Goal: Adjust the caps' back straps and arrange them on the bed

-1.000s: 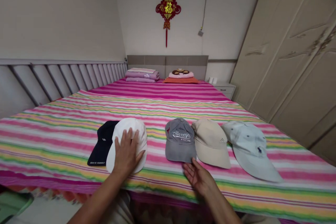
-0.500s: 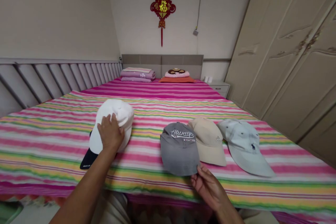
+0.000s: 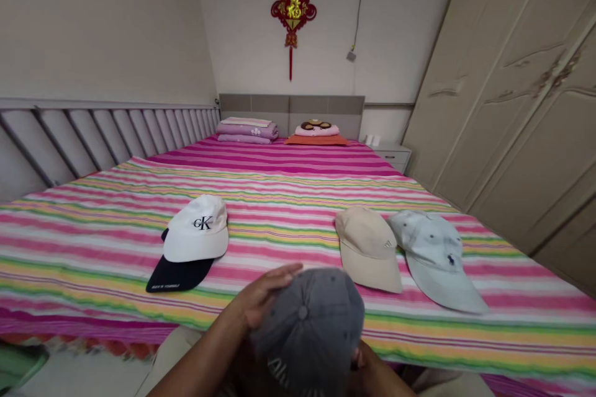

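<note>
A grey baseball cap [image 3: 310, 316] is held up close to me, over the bed's near edge, its button and crown facing up and its white lettering toward me. My left hand [image 3: 265, 291] grips the cap's left side, fingers stretched along the crown. At the lower right of the cap is my right hand [image 3: 361, 356], mostly hidden behind it, holding that side. On the left, a white cap [image 3: 198, 232] with black "CK" letters sits on top of a dark navy cap [image 3: 179, 274]. To the right lie a beige cap [image 3: 365, 248] and a pale blue-grey cap [image 3: 433, 260].
Caps rest on a striped bedsheet [image 3: 279, 198]. Folded purple bedding [image 3: 246, 130] and a pink pillow [image 3: 316, 130] are by the headboard [image 3: 321, 108]. A railing [image 3: 102, 130] runs along the left, a nightstand [image 3: 391, 155] and wardrobe [image 3: 507, 93] along the right.
The grey cap has been lifted off the bed and drawn toward me, turned crown up. My left hand has left the white cap, now sitting on the navy one, and moved to the grey cap.
</note>
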